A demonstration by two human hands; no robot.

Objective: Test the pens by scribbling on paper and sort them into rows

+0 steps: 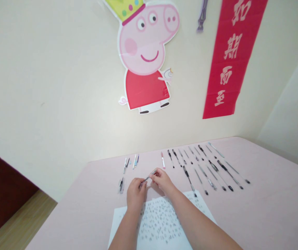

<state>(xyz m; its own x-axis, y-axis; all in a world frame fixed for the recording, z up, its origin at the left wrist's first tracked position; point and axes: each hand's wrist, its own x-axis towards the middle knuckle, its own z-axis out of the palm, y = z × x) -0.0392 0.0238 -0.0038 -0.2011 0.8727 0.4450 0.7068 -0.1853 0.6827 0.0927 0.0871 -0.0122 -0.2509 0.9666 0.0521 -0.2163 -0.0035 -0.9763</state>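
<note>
My left hand (pixel 135 194) and my right hand (pixel 162 180) meet above the far edge of a sheet of paper (pixel 160 220) covered in dark handwritten marks. Between them they hold a slim pen (pixel 146 179), slanting up to the right. My left fingers are closed at its lower end, which is partly hidden. The right thumb and fingers pinch its upper, greyish part. Whether the pen is whole or in parts is too small to tell. Beyond the hands lies a pink-and-white pen (pixel 163 160). Left of them are small pen parts (pixel 121 185).
Rows of black-capped pens (pixel 189 180) and thin pen pieces (pixel 201 177) lie to the right on the pink table (pixel 263 208). More pens (pixel 135 161) lie at the back left. The wall behind carries a pig cutout (pixel 147 88) and a red banner (pixel 229 69).
</note>
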